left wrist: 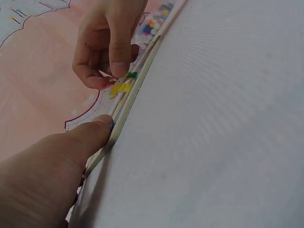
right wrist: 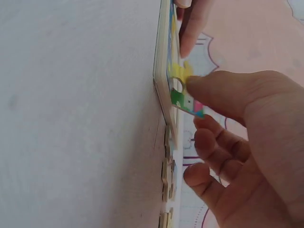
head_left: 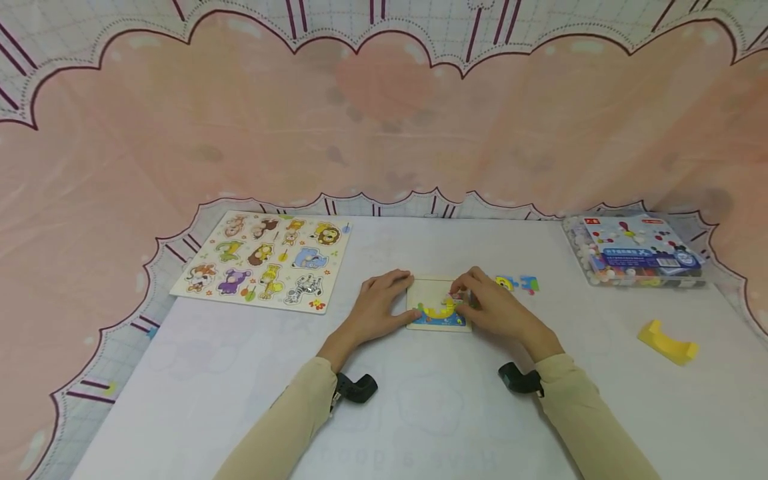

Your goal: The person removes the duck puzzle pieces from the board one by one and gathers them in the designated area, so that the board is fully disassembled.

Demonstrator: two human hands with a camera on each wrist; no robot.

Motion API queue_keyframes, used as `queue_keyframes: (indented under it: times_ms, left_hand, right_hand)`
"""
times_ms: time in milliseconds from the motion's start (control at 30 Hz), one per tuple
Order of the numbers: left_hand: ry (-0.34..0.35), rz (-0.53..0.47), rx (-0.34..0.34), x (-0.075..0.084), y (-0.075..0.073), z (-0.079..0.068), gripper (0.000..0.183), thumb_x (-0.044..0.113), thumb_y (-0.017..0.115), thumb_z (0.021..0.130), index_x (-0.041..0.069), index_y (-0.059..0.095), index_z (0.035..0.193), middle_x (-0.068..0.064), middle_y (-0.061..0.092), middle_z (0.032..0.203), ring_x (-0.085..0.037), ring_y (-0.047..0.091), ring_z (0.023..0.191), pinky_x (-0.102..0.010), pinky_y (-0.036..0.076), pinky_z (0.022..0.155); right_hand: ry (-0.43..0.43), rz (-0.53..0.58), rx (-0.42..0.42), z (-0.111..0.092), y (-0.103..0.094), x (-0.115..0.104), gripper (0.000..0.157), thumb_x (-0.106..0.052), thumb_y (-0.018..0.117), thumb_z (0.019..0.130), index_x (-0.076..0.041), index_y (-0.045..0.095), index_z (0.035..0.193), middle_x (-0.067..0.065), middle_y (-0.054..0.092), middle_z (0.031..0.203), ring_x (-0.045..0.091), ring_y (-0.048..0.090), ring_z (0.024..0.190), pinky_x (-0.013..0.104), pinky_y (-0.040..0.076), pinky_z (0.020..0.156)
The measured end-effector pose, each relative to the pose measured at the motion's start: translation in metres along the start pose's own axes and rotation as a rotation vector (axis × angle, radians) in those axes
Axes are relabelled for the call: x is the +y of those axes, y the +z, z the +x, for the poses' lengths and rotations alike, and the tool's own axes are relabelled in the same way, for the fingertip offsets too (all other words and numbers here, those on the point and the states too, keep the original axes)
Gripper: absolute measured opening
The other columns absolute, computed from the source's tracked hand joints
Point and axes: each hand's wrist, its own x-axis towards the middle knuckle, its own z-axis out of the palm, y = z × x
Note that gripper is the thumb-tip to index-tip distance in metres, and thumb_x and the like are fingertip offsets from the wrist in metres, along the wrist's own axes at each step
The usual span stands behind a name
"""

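Wooden puzzle tray [head_left: 439,324]: right hand [right wrist: 247,142] pinches a piece [right wrist: 183,95]; left hand [head_left: 381,307] presses flat.

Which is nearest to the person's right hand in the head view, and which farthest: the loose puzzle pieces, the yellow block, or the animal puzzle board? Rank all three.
Measured from the right hand:
1. Loose puzzle pieces, just beyond the hand, slightly to its right.
2. Yellow block, farther to the right, near the table's right edge.
3. Animal puzzle board, farthest, on the left side beyond the left hand.
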Motion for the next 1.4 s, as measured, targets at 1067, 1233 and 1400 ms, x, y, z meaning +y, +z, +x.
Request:
queue_keyframes:
  times_ms: [1067, 1233, 1400]
  left_hand:
    - [-0.007, -0.004, -0.007, 0.0, 0.001, 0.001, 0.069, 0.048, 0.065, 0.085, 0.012, 0.045, 0.141, -0.003, 0.041, 0.147, -0.02, 0.034, 0.139, -0.048, 0.022, 0.112]
    - [-0.004, -0.005, -0.004, 0.001, 0.001, 0.0, 0.069, 0.047, 0.065, 0.085, 0.012, 0.045, 0.141, -0.003, 0.042, 0.147, -0.02, 0.034, 0.139, -0.048, 0.022, 0.112]
    - [0.003, -0.004, 0.001, 0.0, 0.0, 0.0, 0.069, 0.047, 0.065, 0.085, 0.012, 0.046, 0.141, -0.004, 0.042, 0.147, -0.021, 0.035, 0.138, -0.049, 0.023, 0.112]
  right_hand:
    - [0.015, 0.122, 0.038, -0.012, -0.031, 0.026, 0.012, -0.014, 0.06, 0.092, -0.011, 0.06, 0.104, 0.0, 0.064, 0.093, 0.014, 0.055, 0.083, 0.024, 0.047, 0.07]
    - [0.056, 0.121, 0.026, -0.017, -0.038, 0.034, 0.013, -0.014, 0.059, 0.093, -0.01, 0.06, 0.106, 0.002, 0.064, 0.094, 0.016, 0.054, 0.083, 0.025, 0.047, 0.069]
    - [0.058, 0.111, 0.032, -0.019, -0.042, 0.043, 0.012, -0.015, 0.058, 0.093, -0.01, 0.06, 0.104, 0.002, 0.064, 0.094, 0.016, 0.054, 0.085, 0.025, 0.046, 0.073]
